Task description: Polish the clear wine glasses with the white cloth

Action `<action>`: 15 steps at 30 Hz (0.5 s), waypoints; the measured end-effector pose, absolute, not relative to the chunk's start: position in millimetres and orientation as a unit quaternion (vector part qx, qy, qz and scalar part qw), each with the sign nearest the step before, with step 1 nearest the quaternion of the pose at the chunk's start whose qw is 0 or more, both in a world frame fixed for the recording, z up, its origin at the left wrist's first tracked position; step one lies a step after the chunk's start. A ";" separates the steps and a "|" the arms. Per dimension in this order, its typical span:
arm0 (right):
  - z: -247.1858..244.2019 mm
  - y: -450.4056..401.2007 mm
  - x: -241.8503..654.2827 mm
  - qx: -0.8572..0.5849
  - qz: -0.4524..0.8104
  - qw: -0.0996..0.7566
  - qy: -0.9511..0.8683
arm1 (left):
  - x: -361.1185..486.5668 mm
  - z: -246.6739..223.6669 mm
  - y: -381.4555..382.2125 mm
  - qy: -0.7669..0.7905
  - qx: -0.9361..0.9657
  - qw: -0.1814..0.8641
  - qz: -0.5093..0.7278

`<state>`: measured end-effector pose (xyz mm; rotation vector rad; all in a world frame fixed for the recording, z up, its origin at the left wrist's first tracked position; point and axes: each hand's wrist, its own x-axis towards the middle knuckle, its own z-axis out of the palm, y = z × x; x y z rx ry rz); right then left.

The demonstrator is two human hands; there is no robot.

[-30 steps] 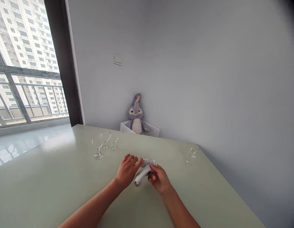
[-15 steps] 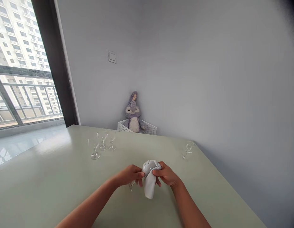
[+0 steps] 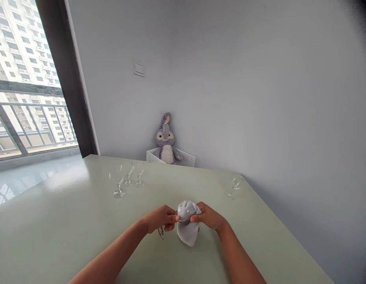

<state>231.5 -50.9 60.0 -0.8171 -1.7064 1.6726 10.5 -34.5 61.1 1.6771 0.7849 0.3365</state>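
Observation:
My left hand (image 3: 162,219) is closed round a stemmed glass (image 3: 184,212), which is tilted sideways above the table. Its clear foot shows below my left fingers, and its bowl points toward the right. A light grey-white cloth (image 3: 188,234) lies over the bowl and hangs down beneath it. With thumb and fingers, my right hand (image 3: 209,216) pinches the cloth at the right side of the bowl. Some of my right fingers are hidden behind the cloth.
Three stemmed glasses (image 3: 119,192) stand upright at the left on the pale green table (image 3: 82,221). One more glass (image 3: 236,183) is near the right edge. A plush toy (image 3: 166,148) sits in a white perforated basket (image 3: 187,159) beyond the table.
The cloth has shifted on the bowl; its hanging part is spread wider, and more of the glass surface shows. My right thumb has moved slightly lower.

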 end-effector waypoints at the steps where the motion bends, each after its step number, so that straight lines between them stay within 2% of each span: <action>1: 60.0 -49.9 236.7 -0.306 0.626 0.302 -0.651 | 11.7 60.2 -34.0 0.308 0.684 0.648 0.133; 4: 52.6 -41.1 246.3 -0.357 0.574 0.371 -0.636 | 13.7 55.5 -29.0 0.305 0.634 0.696 0.144; 7: 43.0 -30.1 243.6 -0.485 0.430 0.497 -0.577 | 8.2 48.2 -16.8 0.436 0.696 0.538 0.189; 9: 41.9 -28.7 233.9 -0.533 0.294 0.534 -0.587 | 1.6 43.2 -7.8 0.519 0.721 0.410 0.206; 12: 47.2 -39.8 208.8 -0.483 0.109 0.457 -0.739 | -4.5 38.4 -2.5 0.559 0.734 0.326 0.207; 15: 50.7 -54.7 182.8 -0.398 0.034 0.348 -0.848 | -0.9 38.3 -11.0 0.550 0.769 0.261 0.197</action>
